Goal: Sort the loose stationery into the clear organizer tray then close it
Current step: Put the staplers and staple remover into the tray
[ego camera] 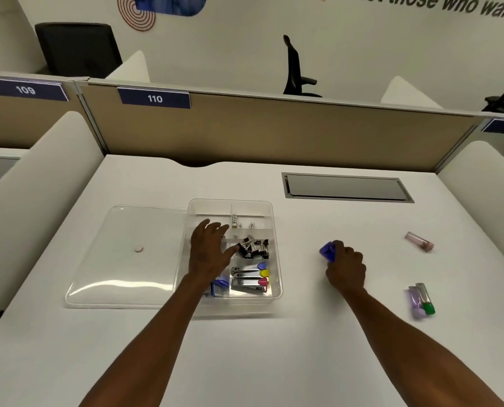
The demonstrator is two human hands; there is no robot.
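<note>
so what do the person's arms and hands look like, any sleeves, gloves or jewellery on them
Both arms are bare from the bottom edge of the picture up to the hands, with no sleeves in view. The left hand and the right hand wear no gloves. No watch, bracelet or ring shows on either wrist or on the fingers that are visible.

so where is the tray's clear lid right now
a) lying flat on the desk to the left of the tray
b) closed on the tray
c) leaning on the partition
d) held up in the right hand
a: the lid lies flat on the desk just left of the open tray, while the right hand holds a blue item in its grip.
</note>
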